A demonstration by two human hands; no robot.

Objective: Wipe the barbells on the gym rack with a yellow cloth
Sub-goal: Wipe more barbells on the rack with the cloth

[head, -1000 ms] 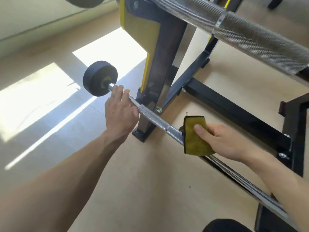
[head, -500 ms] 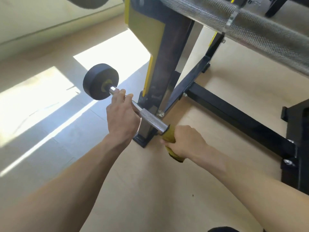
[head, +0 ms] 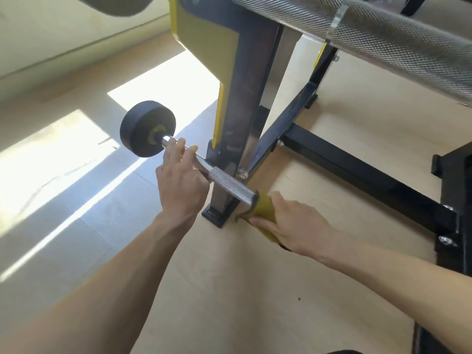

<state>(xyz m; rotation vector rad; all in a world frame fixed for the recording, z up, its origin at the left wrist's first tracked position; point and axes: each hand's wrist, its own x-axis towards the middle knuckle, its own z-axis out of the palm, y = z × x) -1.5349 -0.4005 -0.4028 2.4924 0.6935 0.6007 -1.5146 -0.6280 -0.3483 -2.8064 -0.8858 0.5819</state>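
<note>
Head view shows the left hand (head: 180, 182) curled round the low barbell (head: 231, 186) beside the rack upright (head: 245, 118), apparently steadying it, while the right hand (head: 288, 223) clasps the yellow cloth (head: 259, 209) around the bar nearer the camera than that upright.

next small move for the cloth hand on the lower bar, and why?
Probably slide the right hand, wrapped with the yellow cloth round the lower barbell, up over the bare knurled stretch toward the left hand, which grips the bar near the black weight and steadies it.
</note>
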